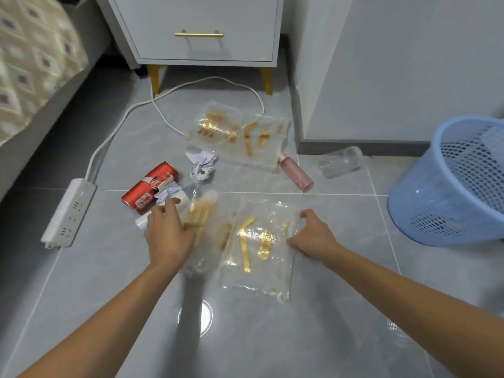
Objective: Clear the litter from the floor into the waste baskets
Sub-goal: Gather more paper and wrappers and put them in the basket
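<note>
A clear plastic bag with gold print (259,249) lies on the grey floor in front of me. My right hand (313,236) pinches its right edge. My left hand (169,233) grips the blurred left part of this plastic (201,214), next to a red soda can (148,188) and some white paper scraps (170,190). Farther off lie a second clear bag with gold print (240,135), a crumpled paper ball (201,163), a pink bottle (296,173) and a clear plastic cup (341,162). A blue mesh waste basket (450,186) stands at the right.
A white power strip (69,211) lies on the floor at the left, its cable (169,91) looping toward a white nightstand (196,31) on gold legs. A bed (32,64) borders the left side. A grey wall corner (354,105) stands behind the basket.
</note>
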The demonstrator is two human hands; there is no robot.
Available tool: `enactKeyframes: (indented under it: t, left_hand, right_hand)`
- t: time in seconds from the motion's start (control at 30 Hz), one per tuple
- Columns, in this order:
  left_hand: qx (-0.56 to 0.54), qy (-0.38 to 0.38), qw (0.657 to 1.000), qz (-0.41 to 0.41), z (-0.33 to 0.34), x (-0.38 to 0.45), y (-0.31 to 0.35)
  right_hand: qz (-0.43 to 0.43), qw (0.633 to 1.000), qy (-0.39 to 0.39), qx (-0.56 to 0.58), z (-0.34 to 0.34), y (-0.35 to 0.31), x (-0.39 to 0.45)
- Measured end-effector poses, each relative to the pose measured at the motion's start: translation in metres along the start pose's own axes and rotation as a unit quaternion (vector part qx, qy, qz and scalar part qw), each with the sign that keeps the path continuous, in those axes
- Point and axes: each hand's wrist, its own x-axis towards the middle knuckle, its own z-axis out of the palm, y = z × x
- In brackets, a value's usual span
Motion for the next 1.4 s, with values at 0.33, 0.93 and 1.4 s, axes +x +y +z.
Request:
enactKeyframes:
  t: [0.33,0.93,1.4]
  left_hand:
    - [-0.161,-0.115,0.966,0.169,-0.01,0.069,0.071]
    - [-0.048,-0.133,0.989,-0.051,0.018,-0.013,-0.006]
    - [-0.39,-0.27,0.88,0.017,-0.04,-0.006,0.031]
  right_hand:
    - [-0.148,0.977,0.043,-0.146,-0.034,0.005,-0.003]
    - [-0.141,0.983,0.056,-0.105,0.033,-0.006,0.013]
    - [-0.109,0.916,-0.197,0.332,-0.062,-0.009,-0.02]
